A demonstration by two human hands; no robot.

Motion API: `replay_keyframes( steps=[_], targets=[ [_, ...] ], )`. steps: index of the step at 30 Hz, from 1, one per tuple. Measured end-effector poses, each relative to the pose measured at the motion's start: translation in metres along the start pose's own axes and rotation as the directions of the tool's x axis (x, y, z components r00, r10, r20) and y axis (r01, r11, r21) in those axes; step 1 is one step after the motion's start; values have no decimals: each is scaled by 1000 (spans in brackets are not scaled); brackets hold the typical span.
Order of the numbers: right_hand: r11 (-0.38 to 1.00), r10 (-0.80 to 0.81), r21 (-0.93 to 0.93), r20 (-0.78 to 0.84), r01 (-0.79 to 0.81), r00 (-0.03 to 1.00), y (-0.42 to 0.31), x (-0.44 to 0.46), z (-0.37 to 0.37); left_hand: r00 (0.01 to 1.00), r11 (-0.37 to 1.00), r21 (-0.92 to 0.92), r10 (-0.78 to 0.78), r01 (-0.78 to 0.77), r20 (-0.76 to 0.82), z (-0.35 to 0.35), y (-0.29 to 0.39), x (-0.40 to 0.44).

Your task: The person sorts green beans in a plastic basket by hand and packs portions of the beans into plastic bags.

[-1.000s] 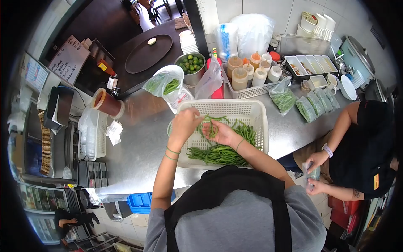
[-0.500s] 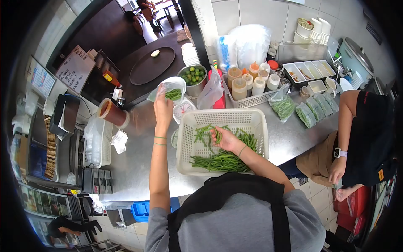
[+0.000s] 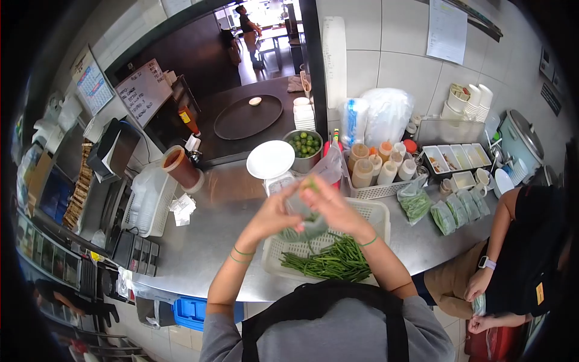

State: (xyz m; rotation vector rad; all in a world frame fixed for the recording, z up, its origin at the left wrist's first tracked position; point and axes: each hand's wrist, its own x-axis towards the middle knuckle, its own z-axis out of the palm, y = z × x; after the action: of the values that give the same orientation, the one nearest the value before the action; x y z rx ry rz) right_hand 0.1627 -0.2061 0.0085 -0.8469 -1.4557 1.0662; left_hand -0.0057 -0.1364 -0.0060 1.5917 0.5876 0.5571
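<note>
My left hand [image 3: 272, 216] holds the side of a clear plastic bag [image 3: 306, 229] with green beans inside. Close beside it, my right hand [image 3: 332, 208] is at the bag's mouth, with a bit of green at its fingertips. Both hands are raised over a white perforated basket [image 3: 375, 212]. Loose green beans [image 3: 332, 259] lie in the near part of that basket. Behind my hands, a white bowl [image 3: 270, 159] sits on a scale [image 3: 278, 184], and no bag shows in it.
Sauce bottles [image 3: 363, 173] stand in a rack behind the basket, beside a pot of green limes [image 3: 303, 145]. Bagged greens [image 3: 443, 217] lie at the right, near a co-worker's hands [image 3: 479, 301]. A container of red sauce [image 3: 183, 169] stands at the left.
The bag of beans has left the white bowl and is now between my hands above the basket. My right hand has risen out of the basket. The view has tilted upward.
</note>
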Motion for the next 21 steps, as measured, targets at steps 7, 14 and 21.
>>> replay_keyframes(
  steps=[7,14,21],
  targets=[
    [524,431,-851,288,23,855,62,-16,2,977,994,-8,-106,109,183,8,-13,-16],
    [701,371,-708,462,83,806,72,-7,9,970,996,-25,-73,81,234,18,-2,-17],
    [523,-362,-781,158,340,919,-32,-8,-3,997,999,-35,41,-38,63,-31,44,-3]
  ],
)
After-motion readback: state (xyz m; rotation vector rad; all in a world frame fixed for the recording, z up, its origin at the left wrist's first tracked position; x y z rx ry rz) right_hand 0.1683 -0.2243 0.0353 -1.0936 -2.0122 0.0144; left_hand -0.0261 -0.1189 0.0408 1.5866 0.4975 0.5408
